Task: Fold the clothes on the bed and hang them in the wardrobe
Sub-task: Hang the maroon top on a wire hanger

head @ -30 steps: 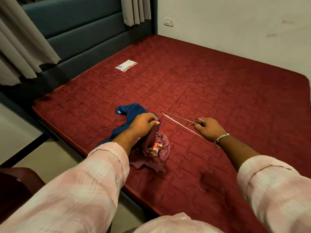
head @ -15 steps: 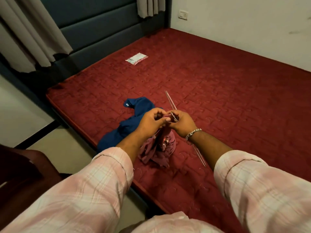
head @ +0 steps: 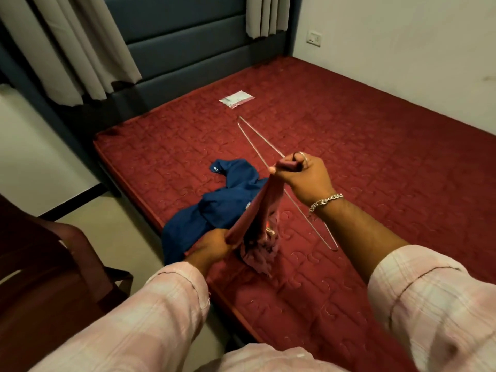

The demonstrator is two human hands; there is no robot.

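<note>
Head view: right hand [head: 306,178] grips wire hanger [head: 252,140] and top edge of maroon garment [head: 260,210], fingers curled tight, while left hand [head: 212,248] at 7 o'clock pinches its lower edge above the bed [head: 375,157]; blue garment [head: 222,205] lies at 9 o'clock.

You see dark red quilted bed [head: 375,162], navy garment [head: 222,205], mauve-pink garment [head: 263,210], silver hanger [head: 257,140], pink plaid sleeves [head: 150,312].

Right hand [head: 308,178] grips wire hanger [head: 257,146] and maroon garment [head: 257,210]; left hand [head: 212,245] pulls cloth.
</note>
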